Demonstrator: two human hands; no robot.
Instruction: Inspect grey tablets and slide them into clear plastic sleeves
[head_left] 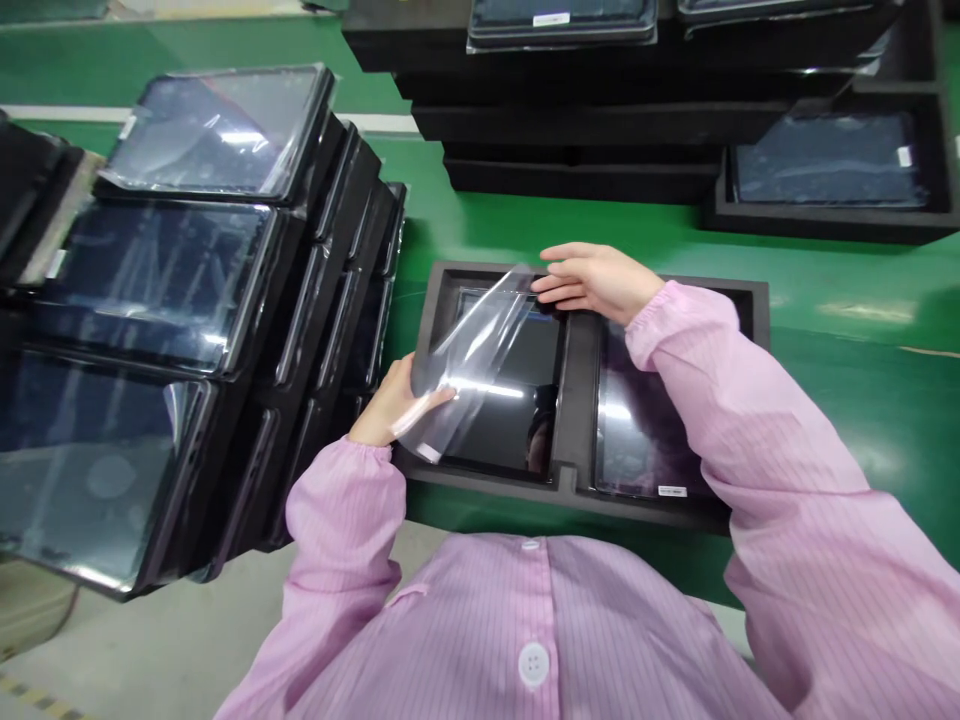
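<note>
A clear plastic film (484,355) stands lifted and bent over the left tablet (502,425), whose dark screen lies in a black foam tray (577,400). My left hand (401,402) is at the film's lower left side, its thumb over the sheet and the other fingers partly hidden; it grips the film. Near the film's upper corner is my right hand (592,280), its fingers stretched out and slightly apart, holding nothing that I can see. A second tablet (637,420) with a white label lies in the tray's right compartment, partly covered by my right sleeve.
Tall stacks of film-covered tablets (157,280) stand close on the left. Black foam trays (585,130) are piled behind, with tablets on top, and another tray at the right back holds a tablet (832,160). Everything rests on a green work surface (847,390).
</note>
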